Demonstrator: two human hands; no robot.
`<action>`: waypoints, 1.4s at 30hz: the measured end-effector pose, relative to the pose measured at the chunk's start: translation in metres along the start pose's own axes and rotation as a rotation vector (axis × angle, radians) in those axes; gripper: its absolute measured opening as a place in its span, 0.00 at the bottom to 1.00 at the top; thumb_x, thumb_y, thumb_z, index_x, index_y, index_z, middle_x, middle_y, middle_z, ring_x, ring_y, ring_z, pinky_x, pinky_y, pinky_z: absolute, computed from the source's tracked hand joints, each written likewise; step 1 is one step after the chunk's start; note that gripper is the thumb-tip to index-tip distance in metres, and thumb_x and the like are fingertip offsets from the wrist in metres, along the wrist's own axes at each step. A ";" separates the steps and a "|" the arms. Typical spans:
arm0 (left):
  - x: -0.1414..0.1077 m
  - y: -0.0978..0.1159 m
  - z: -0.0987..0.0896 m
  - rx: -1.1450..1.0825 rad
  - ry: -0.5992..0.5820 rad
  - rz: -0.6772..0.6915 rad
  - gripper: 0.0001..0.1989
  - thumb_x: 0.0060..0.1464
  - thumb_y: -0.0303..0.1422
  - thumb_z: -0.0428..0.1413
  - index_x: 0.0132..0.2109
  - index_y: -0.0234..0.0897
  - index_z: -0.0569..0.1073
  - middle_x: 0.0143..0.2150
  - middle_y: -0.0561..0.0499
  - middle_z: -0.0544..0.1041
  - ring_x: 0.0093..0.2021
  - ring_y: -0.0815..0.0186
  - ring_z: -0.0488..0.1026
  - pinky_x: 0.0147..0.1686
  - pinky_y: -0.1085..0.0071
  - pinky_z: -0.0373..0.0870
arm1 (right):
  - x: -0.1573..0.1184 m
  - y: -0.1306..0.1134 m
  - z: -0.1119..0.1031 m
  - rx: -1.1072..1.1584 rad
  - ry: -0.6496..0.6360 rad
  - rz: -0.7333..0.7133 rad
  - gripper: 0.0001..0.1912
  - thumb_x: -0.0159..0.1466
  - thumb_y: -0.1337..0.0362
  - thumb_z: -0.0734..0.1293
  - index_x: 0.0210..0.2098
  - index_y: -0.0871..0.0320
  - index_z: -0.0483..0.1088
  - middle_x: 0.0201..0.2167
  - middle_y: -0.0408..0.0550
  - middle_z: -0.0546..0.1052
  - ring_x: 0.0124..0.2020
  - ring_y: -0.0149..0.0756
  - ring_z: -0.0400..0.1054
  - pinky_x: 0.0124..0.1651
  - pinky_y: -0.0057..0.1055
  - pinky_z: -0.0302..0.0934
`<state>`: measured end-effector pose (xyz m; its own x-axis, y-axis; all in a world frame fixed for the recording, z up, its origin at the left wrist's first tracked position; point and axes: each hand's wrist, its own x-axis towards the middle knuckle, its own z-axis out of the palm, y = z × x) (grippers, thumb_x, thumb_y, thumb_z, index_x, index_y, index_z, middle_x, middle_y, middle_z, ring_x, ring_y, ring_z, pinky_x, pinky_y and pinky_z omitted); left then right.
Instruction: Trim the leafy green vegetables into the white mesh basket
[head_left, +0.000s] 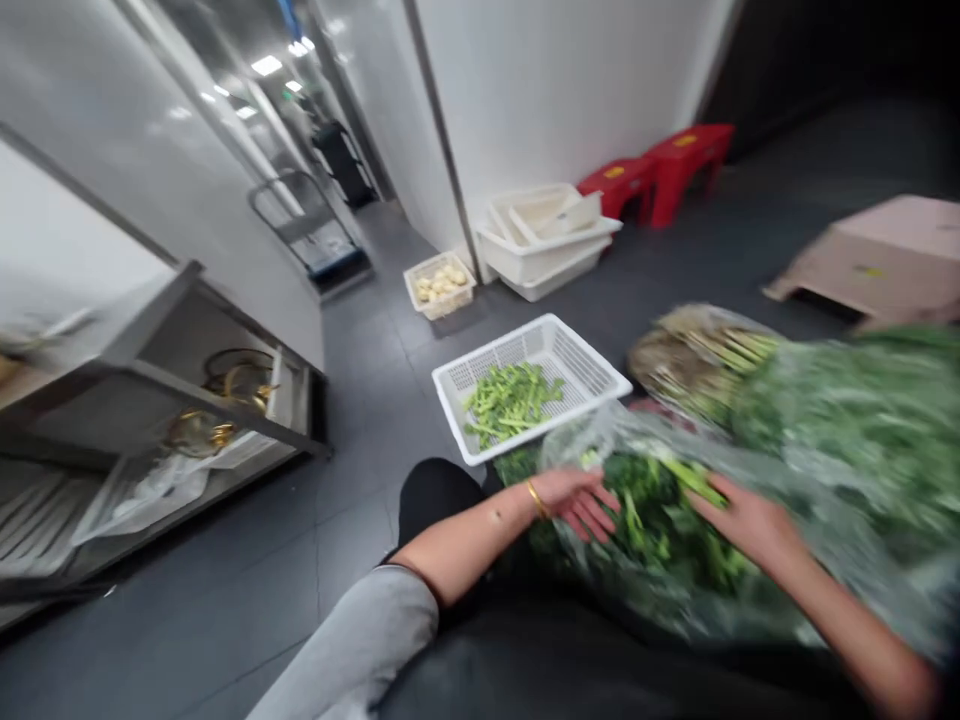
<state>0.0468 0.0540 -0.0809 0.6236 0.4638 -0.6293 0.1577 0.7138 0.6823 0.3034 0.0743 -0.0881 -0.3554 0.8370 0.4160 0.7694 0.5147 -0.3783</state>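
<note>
Under our left hand [577, 503] and right hand [750, 525]: bagged broccoli [652, 520].
Both open, gripping nothing; our loose bag [600, 440] could slide to the floor [375, 520].

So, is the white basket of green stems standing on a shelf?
No, the white basket sits directly on the grey floor.
</note>
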 end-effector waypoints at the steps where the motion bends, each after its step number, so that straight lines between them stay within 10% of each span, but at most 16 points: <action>1: -0.005 0.003 0.007 -0.102 -0.100 -0.025 0.35 0.50 0.60 0.40 0.38 0.33 0.72 0.31 0.41 0.76 0.31 0.54 0.76 0.27 0.58 0.70 | 0.000 -0.016 -0.002 -0.077 0.029 0.016 0.12 0.63 0.55 0.58 0.34 0.49 0.72 0.25 0.49 0.74 0.23 0.42 0.69 0.21 0.34 0.59; 7: -0.046 -0.003 0.021 -0.341 -0.125 0.146 0.36 0.51 0.60 0.42 0.40 0.29 0.72 0.29 0.39 0.76 0.30 0.55 0.77 0.21 0.67 0.70 | 0.025 -0.119 0.003 -0.069 -0.263 -0.470 0.18 0.61 0.69 0.60 0.49 0.62 0.68 0.47 0.60 0.72 0.50 0.47 0.66 0.52 0.44 0.59; 13: -0.079 -0.036 0.018 -0.418 0.046 0.416 0.25 0.44 0.47 0.61 0.40 0.30 0.70 0.28 0.46 0.75 0.28 0.60 0.76 0.25 0.68 0.73 | 0.032 -0.142 0.019 0.212 -0.359 -0.687 0.38 0.55 0.74 0.61 0.64 0.70 0.48 0.62 0.65 0.58 0.64 0.47 0.49 0.63 0.50 0.50; 21: -0.094 -0.022 0.011 -0.315 0.255 0.551 0.26 0.40 0.44 0.65 0.41 0.30 0.70 0.32 0.46 0.77 0.29 0.64 0.76 0.24 0.72 0.71 | 0.034 -0.139 -0.018 0.258 -0.201 -0.506 0.35 0.57 0.75 0.58 0.64 0.66 0.50 0.63 0.64 0.56 0.64 0.49 0.51 0.60 0.49 0.54; 24: -0.110 -0.009 0.009 -0.249 0.321 0.574 0.23 0.44 0.46 0.62 0.38 0.30 0.70 0.31 0.44 0.78 0.24 0.66 0.75 0.20 0.75 0.68 | 0.041 -0.139 -0.030 0.335 -0.059 -0.078 0.22 0.62 0.66 0.59 0.54 0.62 0.66 0.46 0.59 0.75 0.45 0.45 0.71 0.49 0.43 0.64; 28: -0.122 -0.003 0.017 -0.160 0.248 0.535 0.24 0.45 0.49 0.59 0.38 0.31 0.68 0.28 0.46 0.77 0.21 0.67 0.73 0.18 0.75 0.66 | 0.057 -0.163 -0.017 0.605 -0.220 0.228 0.16 0.59 0.52 0.64 0.29 0.59 0.72 0.19 0.43 0.73 0.20 0.33 0.67 0.26 0.31 0.65; 31: -0.118 -0.007 0.024 -0.174 0.297 0.569 0.24 0.49 0.53 0.54 0.36 0.32 0.68 0.21 0.50 0.74 0.15 0.71 0.67 0.14 0.77 0.59 | 0.064 -0.182 0.004 0.688 -0.241 0.200 0.20 0.59 0.50 0.63 0.18 0.57 0.65 0.15 0.43 0.69 0.18 0.31 0.64 0.22 0.28 0.60; 36: -0.096 -0.013 0.038 -0.475 0.634 0.675 0.21 0.48 0.50 0.56 0.27 0.36 0.62 0.13 0.63 0.51 0.11 0.80 0.44 0.12 0.79 0.42 | 0.053 -0.192 0.015 0.199 0.048 -0.010 0.14 0.62 0.59 0.59 0.22 0.56 0.64 0.22 0.48 0.70 0.24 0.34 0.64 0.27 0.29 0.56; 42: -0.090 -0.003 0.044 -0.672 0.712 0.748 0.21 0.48 0.50 0.56 0.28 0.37 0.60 0.18 0.60 0.56 0.15 0.78 0.48 0.14 0.77 0.40 | 0.035 -0.197 0.011 0.008 0.104 -0.199 0.11 0.60 0.65 0.59 0.22 0.56 0.62 0.21 0.47 0.67 0.22 0.33 0.61 0.25 0.29 0.52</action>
<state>0.0239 -0.0135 -0.0097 -0.1984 0.9068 -0.3719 -0.6150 0.1803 0.7676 0.1335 0.0038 -0.0082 -0.4427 0.6958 0.5656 0.6851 0.6694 -0.2872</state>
